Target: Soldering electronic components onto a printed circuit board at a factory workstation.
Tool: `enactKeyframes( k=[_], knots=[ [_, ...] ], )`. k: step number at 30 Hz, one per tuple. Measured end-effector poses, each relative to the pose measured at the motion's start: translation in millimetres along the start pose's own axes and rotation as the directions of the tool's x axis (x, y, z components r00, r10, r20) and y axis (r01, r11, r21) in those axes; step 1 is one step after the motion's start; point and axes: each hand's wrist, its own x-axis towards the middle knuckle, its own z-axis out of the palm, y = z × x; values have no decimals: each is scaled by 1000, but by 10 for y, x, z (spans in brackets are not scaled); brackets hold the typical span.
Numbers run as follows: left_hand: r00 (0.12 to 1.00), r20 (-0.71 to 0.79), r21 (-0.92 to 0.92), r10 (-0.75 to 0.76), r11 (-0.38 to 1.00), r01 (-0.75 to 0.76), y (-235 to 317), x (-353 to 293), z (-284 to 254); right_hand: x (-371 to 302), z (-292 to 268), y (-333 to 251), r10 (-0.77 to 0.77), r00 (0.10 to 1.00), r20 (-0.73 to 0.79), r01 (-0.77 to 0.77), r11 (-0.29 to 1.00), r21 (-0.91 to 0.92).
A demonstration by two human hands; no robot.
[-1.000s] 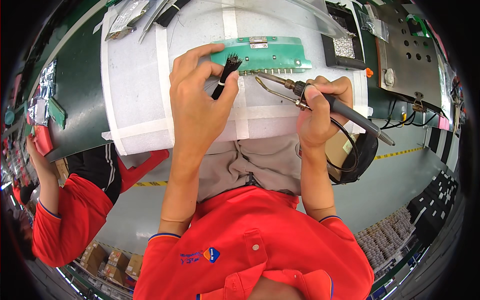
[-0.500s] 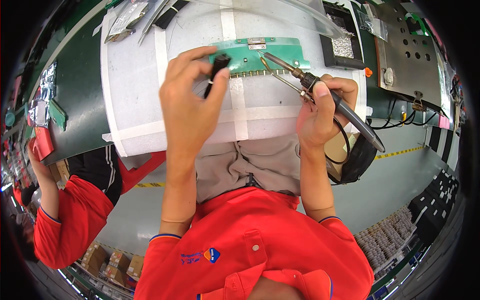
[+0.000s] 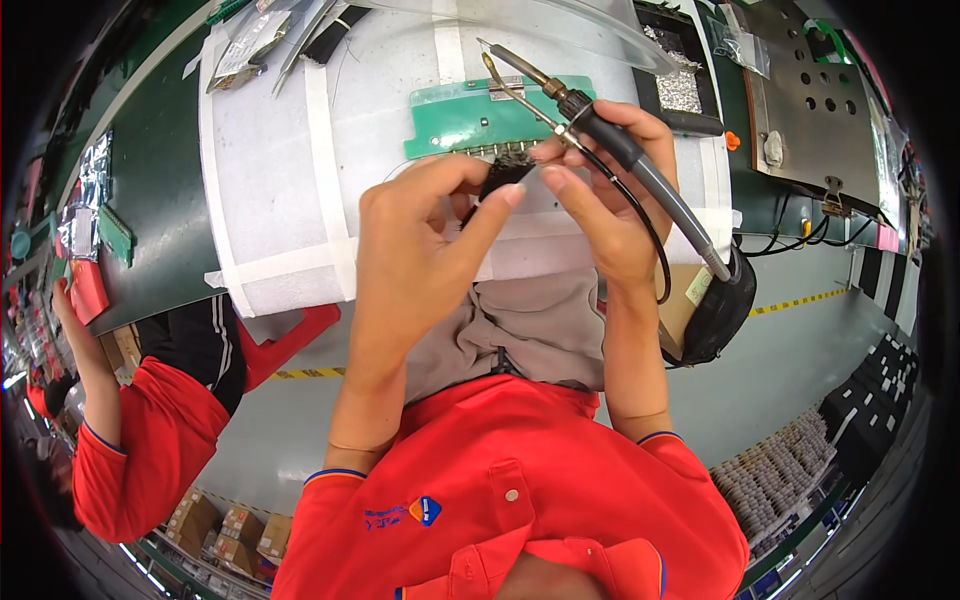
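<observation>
A bundle of short black wires (image 3: 507, 174) is pinched between the thumb and fingers of my left hand (image 3: 410, 225), its ends pointing right. My right hand (image 3: 622, 240) has a soldering iron (image 3: 622, 146) lodged in its fingers, with a thin metal feed tube alongside the barrel. The iron's tip points up and left, above the work. My right thumb and fingertips are close to the ends of the wires; whether they touch a wire I cannot tell. Just beyond both hands lies a green plate fixture (image 3: 448, 118) with a metal hinge and a row of small pins on its near edge.
A white padded mat (image 3: 280, 200) with tape strips covers the bench. At the far right, a black tray (image 3: 690, 122) contains silvery shavings, beside a perforated metal box (image 3: 815, 110). Bagged parts (image 3: 250, 45) lie far left. A co-worker in a red shirt (image 3: 150, 450) sits at left.
My left hand has moved right and nearer with the wire bundle. My right hand has come left to meet it, and the iron's tip has swung up away from the green fixture.
</observation>
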Motion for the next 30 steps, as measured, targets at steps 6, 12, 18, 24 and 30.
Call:
enactKeyframes(
  k=[6,12,18,24,30],
  knots=[
    [998,-3,-46,55,997,-56,-77,26,96,-7,-48,9,32,999,13,-31,999,-43],
    [997,-68,-159,-34,987,23,-20,26,133,8,-61,20,-2,999,40,4,998,-56],
    [979,-157,1,129,991,-131,-67,34,157,14,-82,59,-41,995,95,45,998,-39],
    [925,-187,174,331,938,-301,-79,58,113,4,-70,38,-10,997,80,14,999,-44],
    [853,-198,326,483,853,-408,-222,143,77,-29,-81,28,-67,991,-112,57,994,-89]
  ],
)
